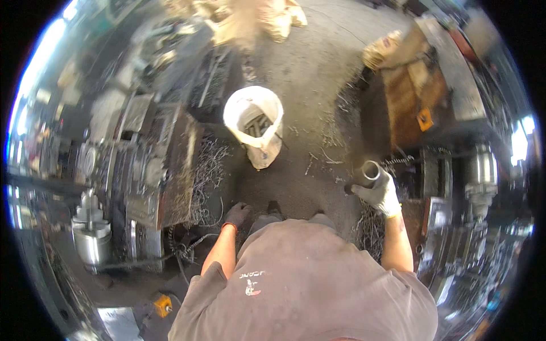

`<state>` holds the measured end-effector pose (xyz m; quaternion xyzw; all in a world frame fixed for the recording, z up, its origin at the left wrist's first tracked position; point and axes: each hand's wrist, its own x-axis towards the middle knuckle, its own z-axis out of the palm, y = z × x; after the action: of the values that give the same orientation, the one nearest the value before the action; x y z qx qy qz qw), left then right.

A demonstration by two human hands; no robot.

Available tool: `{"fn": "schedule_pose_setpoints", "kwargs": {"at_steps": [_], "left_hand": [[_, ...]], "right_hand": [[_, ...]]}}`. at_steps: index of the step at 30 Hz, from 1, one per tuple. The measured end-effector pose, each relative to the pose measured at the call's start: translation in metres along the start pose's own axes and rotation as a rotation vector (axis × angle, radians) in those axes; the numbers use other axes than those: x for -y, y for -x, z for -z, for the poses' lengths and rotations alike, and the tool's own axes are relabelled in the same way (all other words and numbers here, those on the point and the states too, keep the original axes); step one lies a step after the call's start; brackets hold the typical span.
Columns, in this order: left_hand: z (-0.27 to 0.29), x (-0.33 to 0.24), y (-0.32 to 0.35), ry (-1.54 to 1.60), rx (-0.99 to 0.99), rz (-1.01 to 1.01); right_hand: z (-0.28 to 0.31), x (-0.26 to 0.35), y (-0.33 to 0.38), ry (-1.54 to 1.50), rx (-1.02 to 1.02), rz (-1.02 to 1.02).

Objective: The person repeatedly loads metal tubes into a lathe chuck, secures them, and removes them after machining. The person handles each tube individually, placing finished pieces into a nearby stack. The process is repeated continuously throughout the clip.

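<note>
My right hand (380,193), in a pale work glove with dark fingertips, is closed around a short metal tube (371,170), held out to the right with its round open end facing up. Low at my left side, beside my leg, hangs my left hand (237,213); it looks dark, with an orange-red band at the wrist. Its fingers are too blurred to read, and I make out nothing in it. Ahead of me on the floor stands a white open-topped sack (267,151) with grey metal pieces inside.
Machines with metal chucks (92,241) line my left, and another chuck (482,170) stands on the right. Curly metal shavings (210,170) lie beside both. A rust-brown bench (404,108) is ahead right; tan sacks (277,21) lie far ahead. Near my left lies a yellow block (163,306).
</note>
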<state>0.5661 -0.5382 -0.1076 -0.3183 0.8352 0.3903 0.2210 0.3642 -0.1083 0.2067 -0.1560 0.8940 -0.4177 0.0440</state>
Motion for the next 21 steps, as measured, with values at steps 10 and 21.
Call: {"fn": "schedule_pose_setpoints", "kwargs": {"at_steps": [10, 21], "left_hand": [[-0.083, 0.337, 0.11, -0.464, -0.242, 0.114], [-0.2, 0.235, 0.208, 0.638, -0.178, 0.698]], "right_hand": [[-0.165, 0.118, -0.137, 0.0, 0.576, 0.304], [-0.303, 0.274, -0.158, -0.249, 0.914, 0.857]]}}
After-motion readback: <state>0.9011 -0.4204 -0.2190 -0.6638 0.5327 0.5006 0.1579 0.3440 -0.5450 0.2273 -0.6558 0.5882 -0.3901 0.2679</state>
